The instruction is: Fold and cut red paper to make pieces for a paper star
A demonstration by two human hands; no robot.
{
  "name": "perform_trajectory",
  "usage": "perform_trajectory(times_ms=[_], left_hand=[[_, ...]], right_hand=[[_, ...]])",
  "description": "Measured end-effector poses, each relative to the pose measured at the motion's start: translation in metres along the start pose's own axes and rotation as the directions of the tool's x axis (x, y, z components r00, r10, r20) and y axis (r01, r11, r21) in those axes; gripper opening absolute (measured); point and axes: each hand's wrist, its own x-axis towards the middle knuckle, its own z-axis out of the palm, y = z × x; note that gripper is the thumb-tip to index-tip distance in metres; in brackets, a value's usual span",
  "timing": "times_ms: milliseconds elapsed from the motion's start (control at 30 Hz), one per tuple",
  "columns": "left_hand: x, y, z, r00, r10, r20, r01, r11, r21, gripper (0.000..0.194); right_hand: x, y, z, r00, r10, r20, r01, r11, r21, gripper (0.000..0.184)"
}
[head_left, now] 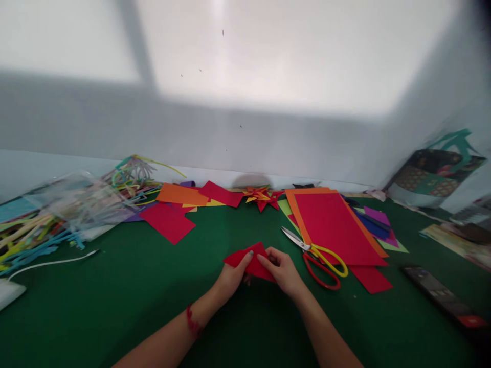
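Note:
A folded piece of red paper is held between both hands above the green tabletop. My left hand pinches its left part, thumb on top. On the other side my right hand grips the paper's right part, its thumb pressed on the surface; the fingers beneath are partly hidden. Scissors with one yellow and one red handle lie just right of my right hand, blades partly apart. Behind the hands, near the wall, sits a folded red and orange paper star.
Red and orange sheets are stacked at right, a phone beyond them. Loose red paper and an orange piece lie left of centre. Coloured strips, a white cable and a bag stand toward the sides.

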Motion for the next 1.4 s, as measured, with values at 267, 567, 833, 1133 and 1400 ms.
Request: perform_trajectory(times_ms=[267, 567, 833, 1133, 1400], left_hand=[[-0.0035, 0.0044, 0.0021, 0.998, 0.009, -0.064, -0.012, 0.999, -0.044, 0.042], [-0.0014, 0.0017, 0.0044, 0.997, 0.036, -0.061, -0.034, 0.999, 0.038, 0.038], [-0.0007, 0.0044, 0.0047, 0.996, 0.070, 0.048, -0.072, 0.997, 0.034, 0.032], [0.0026, 0.0008, 0.0032, 0.980, 0.089, 0.176, -0.082, 0.996, -0.048, 0.028], [0.0024, 0.0041, 0.0036, 0.981, 0.070, 0.179, -0.056, 0.995, -0.087, 0.030]], right_hand=[[0.0008, -0.0015, 0.0015, 1.000, 0.007, 0.003, -0.007, 0.999, 0.037, 0.022], [0.0006, -0.0051, 0.0016, 0.995, -0.033, -0.096, 0.029, 0.999, -0.043, 0.023], [0.0021, -0.0021, -0.0032, 0.993, -0.051, -0.110, 0.047, 0.998, -0.039, 0.023], [0.0027, -0.0026, -0.0028, 0.985, -0.057, -0.165, 0.048, 0.997, -0.060, 0.027], [0.0002, -0.0056, 0.0015, 0.978, -0.057, -0.199, 0.044, 0.996, -0.072, 0.028]])
